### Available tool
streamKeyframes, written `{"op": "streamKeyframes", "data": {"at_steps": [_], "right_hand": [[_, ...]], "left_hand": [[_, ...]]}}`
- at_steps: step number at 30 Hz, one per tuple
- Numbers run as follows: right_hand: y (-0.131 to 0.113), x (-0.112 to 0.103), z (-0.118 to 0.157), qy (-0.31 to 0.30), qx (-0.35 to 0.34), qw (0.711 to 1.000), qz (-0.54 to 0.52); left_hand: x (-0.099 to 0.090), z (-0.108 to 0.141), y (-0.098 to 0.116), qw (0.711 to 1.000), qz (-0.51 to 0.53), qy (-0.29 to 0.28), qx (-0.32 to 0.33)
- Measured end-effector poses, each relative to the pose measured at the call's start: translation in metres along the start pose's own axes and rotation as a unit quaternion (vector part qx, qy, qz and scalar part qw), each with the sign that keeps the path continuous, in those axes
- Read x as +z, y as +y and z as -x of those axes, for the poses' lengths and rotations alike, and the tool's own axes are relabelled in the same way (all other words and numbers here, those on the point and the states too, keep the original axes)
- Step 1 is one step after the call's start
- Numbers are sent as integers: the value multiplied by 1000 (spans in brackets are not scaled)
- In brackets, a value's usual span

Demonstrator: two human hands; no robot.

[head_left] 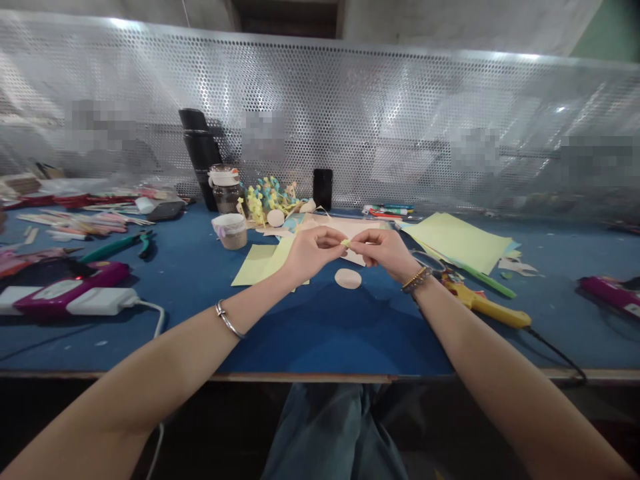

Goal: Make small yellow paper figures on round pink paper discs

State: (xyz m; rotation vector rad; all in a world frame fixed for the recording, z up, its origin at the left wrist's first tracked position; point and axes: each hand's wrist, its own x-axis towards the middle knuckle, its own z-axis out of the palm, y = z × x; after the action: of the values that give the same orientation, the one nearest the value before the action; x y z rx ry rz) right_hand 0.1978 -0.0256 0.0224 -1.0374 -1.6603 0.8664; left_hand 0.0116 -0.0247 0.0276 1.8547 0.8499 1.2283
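both the left hand (313, 253) and right hand (380, 253) pinch what seems a yellow paper scrap (345, 243).

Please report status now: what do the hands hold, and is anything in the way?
Left hand and right hand pinching small pale yellow paper piece together. Round beige paper disc lying below them, not touching.
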Motion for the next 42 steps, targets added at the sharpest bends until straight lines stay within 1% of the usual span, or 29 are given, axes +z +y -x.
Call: {"op": "streamKeyframes", "data": {"at_steps": [6, 17, 23, 27, 32, 36, 39, 42], "right_hand": [[-1, 0, 0, 0, 12, 1000, -2], [-4, 1, 2, -5, 8, 1000, 5], [-4, 2, 2, -8, 7, 1000, -3], [-3, 2, 2, -7, 10, 1000, 3], [-2, 2, 1, -5, 8, 1000, 5], [-2, 0, 1, -4, -4, 1000, 26], [-3, -1, 2, 1, -31, 997, 69], [-5, 0, 3, 21, -55, 992, 111]], "left_hand": [[1, -2, -3, 999, 24, 9, -33], [0, -1, -3, 999, 40, -12, -25], [0, 0, -1, 1000, 22, -8, -15], [0, 0, 0, 1000, 15, -20, -5], [0, -1, -3, 999, 41, -17, -24], [0, -3, -5, 996, 73, -9, -57], [1, -3, -4, 995, 70, -5, -71], [1, -3, -3, 995, 64, -1, -76]]}}
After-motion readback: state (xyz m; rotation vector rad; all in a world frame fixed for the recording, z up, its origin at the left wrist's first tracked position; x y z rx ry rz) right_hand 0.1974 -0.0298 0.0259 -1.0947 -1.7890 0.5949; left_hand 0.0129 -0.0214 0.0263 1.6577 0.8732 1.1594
